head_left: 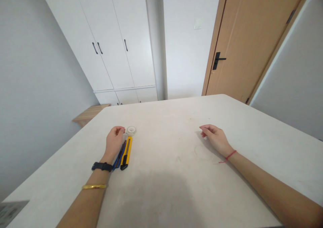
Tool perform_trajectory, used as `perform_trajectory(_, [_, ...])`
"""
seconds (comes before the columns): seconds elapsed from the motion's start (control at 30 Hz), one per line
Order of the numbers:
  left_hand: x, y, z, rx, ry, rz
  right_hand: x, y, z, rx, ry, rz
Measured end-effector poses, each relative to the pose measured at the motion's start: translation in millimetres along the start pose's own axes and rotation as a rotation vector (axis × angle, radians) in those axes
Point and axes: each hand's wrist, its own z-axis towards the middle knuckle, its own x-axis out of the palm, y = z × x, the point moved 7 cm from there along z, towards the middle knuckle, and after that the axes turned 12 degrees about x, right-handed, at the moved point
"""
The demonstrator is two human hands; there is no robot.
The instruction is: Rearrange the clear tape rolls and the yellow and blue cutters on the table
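Note:
My left hand (115, 141) rests at the left of the table with its fingers curled in, and no object shows between them. Just to its right lies a roll of clear tape (131, 131); whether the fingertips touch it I cannot tell. Beside the wrist is a yellow and black utility knife (127, 153), lying lengthwise. Between knife and hand sits a slim blue and dark tool (119, 159), partly hidden, its kind unclear. My right hand (214, 138) lies on its side at the right, thumb and fingers drawn together, with nothing visible in it.
Both forearms rest over a large pale table (161, 147). A wooden ledge (91, 113) stands beyond its left corner. White cabinets (113, 53) and a wooden door (247, 36) are behind. A grey printed item (12, 213) is at the lower left edge.

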Motion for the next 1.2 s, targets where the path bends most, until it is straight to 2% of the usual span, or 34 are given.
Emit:
perform_trajectory(0.13, [-3.3, 8.2, 2.9, -0.059, -0.027, -0.132, -2.2, -0.6, 0.8, 0.007, -0.015, 0.012])
perform_trajectory(0.27, [-8.4, 10.1, 2.7, -0.088, -0.048, -0.133, -3.9, -0.7, 1.5, 0.008, -0.026, 0.023])
perform_trajectory(0.53, [-15.6, -5.4, -4.0, 0.023, -0.042, 0.11, -8.2, 1.6, -0.6, 0.008, -0.046, 0.086])
perform_trajectory(0.93, [-19.4, -13.7, -4.3, 0.066, -0.078, 0.049, -14.5, -2.5, 2.4, 0.018, -0.092, 0.134])
perform_trajectory(1.2, [-18.2, -22.1, -8.1, 0.079, -0.044, 0.048, -14.7, 1.6, -0.7, -0.004, -0.099, 0.114])
